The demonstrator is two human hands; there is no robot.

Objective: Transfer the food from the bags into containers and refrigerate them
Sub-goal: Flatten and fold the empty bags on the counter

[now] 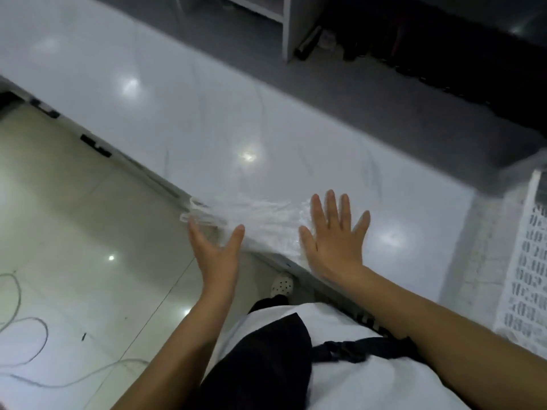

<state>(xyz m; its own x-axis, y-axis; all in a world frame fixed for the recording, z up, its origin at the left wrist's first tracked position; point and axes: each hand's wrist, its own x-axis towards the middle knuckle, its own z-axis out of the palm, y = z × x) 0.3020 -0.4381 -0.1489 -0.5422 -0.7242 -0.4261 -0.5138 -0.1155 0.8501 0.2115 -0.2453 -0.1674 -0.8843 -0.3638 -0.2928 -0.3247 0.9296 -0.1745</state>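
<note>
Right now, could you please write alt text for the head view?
The right hand presses flat on an empty clear plastic bag at the white countertop's edge; the left hand is open beside the bag's handles.

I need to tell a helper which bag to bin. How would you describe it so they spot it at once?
On the white countertop, look at its near edge. The clear plastic bag lies flattened there, handles hanging over the edge, under the right hand.

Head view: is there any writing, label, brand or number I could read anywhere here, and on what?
None can be read.
The clear plastic bag on the countertop shows no print.
The white basket bears only slots.
Items in the dark shelf are too blurred.
</note>
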